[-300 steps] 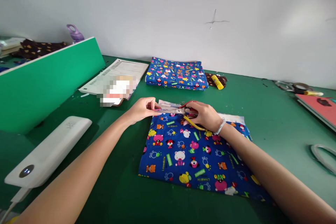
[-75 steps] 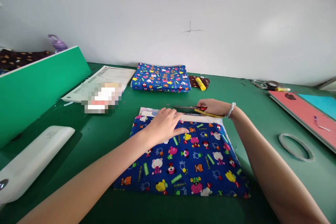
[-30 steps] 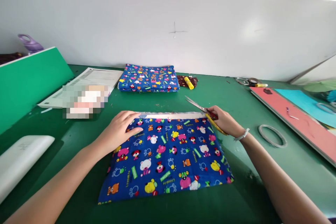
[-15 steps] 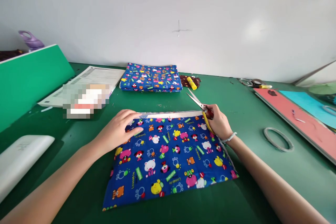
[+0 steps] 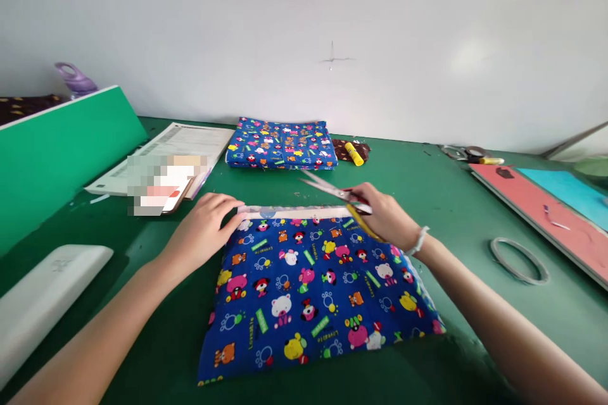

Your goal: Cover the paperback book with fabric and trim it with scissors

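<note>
A blue cloth with printed animals (image 5: 308, 291) lies spread on the green table, a pale strip showing along its far edge. My left hand (image 5: 211, 221) pinches the cloth's far left corner between thumb and fingers. Near the far right corner, my right hand (image 5: 384, 215) is closed round the scissors (image 5: 327, 188), whose parted blades point left and away, above the table just beyond the far edge. Part of the scissors' handle is hidden by the fingers.
Folded matching cloth (image 5: 282, 144) sits at the back beside a yellow glue stick (image 5: 354, 154). Papers (image 5: 161, 145) and a white case (image 5: 52, 291) are at left. A tape ring (image 5: 519, 261) and a pink board (image 5: 541, 215) lie at right.
The scissors have swung left with my right hand, their blades now pointing further left. My left hand has closed on the cloth's corner. The whole view has shifted slightly.
</note>
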Tool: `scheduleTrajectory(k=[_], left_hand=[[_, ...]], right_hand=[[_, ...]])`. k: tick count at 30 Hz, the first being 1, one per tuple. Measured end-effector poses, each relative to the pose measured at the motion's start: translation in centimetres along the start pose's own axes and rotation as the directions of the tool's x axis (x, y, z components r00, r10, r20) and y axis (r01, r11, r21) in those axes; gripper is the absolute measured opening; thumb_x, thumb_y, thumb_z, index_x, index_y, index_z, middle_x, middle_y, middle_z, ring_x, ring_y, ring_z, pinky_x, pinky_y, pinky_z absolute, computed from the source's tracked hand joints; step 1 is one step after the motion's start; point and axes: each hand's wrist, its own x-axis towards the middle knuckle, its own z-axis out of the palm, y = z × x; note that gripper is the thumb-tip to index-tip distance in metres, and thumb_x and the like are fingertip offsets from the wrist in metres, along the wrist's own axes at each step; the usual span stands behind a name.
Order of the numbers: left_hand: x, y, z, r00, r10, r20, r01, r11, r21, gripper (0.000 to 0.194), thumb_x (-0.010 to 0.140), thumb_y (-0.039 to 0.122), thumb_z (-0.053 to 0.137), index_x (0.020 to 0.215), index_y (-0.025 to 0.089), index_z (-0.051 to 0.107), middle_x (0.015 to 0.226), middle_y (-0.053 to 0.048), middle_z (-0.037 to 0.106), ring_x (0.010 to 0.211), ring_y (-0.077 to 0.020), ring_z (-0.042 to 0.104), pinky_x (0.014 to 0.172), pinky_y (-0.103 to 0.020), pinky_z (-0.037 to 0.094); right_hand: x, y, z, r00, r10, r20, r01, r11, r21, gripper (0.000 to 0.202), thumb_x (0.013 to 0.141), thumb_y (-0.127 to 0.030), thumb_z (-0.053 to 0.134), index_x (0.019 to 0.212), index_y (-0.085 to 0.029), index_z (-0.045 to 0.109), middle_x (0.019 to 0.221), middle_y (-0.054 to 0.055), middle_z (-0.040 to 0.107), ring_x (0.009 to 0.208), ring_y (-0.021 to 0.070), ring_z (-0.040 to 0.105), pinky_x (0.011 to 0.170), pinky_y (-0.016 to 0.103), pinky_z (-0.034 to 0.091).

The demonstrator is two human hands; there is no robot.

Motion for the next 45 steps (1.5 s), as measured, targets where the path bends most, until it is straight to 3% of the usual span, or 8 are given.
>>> scheduleTrajectory(k=[4, 9, 16, 23, 45], left_hand=[[0.1, -1.5, 0.5, 0.999, -0.012, 0.051, 0.014, 0.999, -0.033, 0.041, 0.091, 0.056, 0.044, 0.101, 0.021, 0.063, 0.103, -0.008, 0.061, 0.104, -0.0262, 0.053, 0.094, -0.045, 0.043], [0.1, -1.7, 0.6, 0.998, 0.028, 0.053, -0.025, 0.998, -0.058, 0.037, 0.098, 0.043, 0.033, 0.102, 0.023, 0.065, 0.103, -0.006, 0.059, 0.103, -0.0238, 0.052, 0.093, -0.043, 0.044], [-0.1, -2.1, 0.2, 0.994, 0.043, 0.101, -0.043, 0.999, -0.005, 0.029, 0.092, 0.037, 0.044, 0.107, 0.022, 0.063, 0.108, -0.007, 0.059, 0.104, -0.0263, 0.053, 0.09, -0.043, 0.046], [-0.2, -3.0, 0.4, 0.99, 0.069, 0.122, -0.065, 0.997, -0.042, 0.031, 0.091, 0.042, 0.049, 0.11, 0.023, 0.063, 0.112, -0.007, 0.059, 0.106, -0.0257, 0.055, 0.091, -0.042, 0.045], [-0.2, -3.7, 0.2, 0.985, 0.089, 0.15, -0.073, 0.992, -0.105, 0.04, 0.087, 0.054, 0.051, 0.11, 0.023, 0.064, 0.116, -0.009, 0.059, 0.109, -0.0278, 0.055, 0.093, -0.044, 0.045]], right_hand=[[3.6, -4.4, 3.6, 0.985, -0.074, 0.157, 0.092, 0.99, -0.111, 0.018, 0.085, -0.024, 0.053, 0.102, -0.017, 0.051, 0.099, 0.013, 0.067, 0.094, 0.0255, 0.062, 0.076, 0.031, 0.042], [5.6, -5.9, 5.9, 0.975, -0.042, 0.22, 0.065, 0.993, -0.1, 0.017, 0.088, -0.026, 0.052, 0.101, -0.017, 0.048, 0.092, 0.01, 0.068, 0.08, 0.0212, 0.063, 0.064, 0.027, 0.038], [5.2, -5.8, 5.8, 0.971, -0.005, 0.241, 0.058, 0.976, -0.21, 0.024, 0.092, -0.04, 0.05, 0.099, -0.017, 0.048, 0.095, 0.011, 0.069, 0.087, 0.025, 0.065, 0.066, 0.029, 0.036], [5.3, -5.4, 6.0, 0.971, -0.083, 0.222, 0.12, 0.979, -0.162, 0.024, 0.091, -0.039, 0.051, 0.099, -0.017, 0.047, 0.097, 0.013, 0.069, 0.09, 0.0251, 0.065, 0.069, 0.028, 0.039], [5.5, -4.5, 6.5, 0.98, -0.127, 0.154, 0.149, 0.979, -0.141, 0.025, 0.091, -0.036, 0.053, 0.104, -0.016, 0.048, 0.092, 0.01, 0.068, 0.083, 0.0231, 0.063, 0.066, 0.028, 0.038]])
